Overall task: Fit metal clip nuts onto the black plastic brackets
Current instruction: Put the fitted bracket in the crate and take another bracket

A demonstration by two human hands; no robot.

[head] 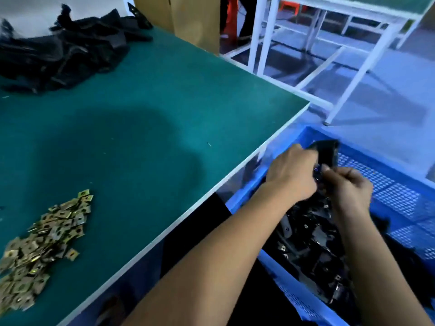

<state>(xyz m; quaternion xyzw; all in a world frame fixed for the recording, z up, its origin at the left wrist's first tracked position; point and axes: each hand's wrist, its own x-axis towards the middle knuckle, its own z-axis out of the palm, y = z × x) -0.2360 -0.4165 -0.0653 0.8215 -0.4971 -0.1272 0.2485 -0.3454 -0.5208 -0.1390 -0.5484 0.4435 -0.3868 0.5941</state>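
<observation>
Over the blue crate [397, 184] beside the worktop [146, 118], both hands hold one black bracket [326, 152]: the left hand [293, 175] has its grip curled round it and the right hand [348, 188] pinches its lower end. More brackets with clips fitted [313, 241] fill the crate below. A heap of clip nuts [40, 245] lies on the worktop's near left, a pile of bare brackets [66, 52] at its far left.

A green desk [146, 95] with a white edge stands on a grey floor [388, 74]. Behind it are white metal frames [263, 43] and a brown cardboard box [188, 17].
</observation>
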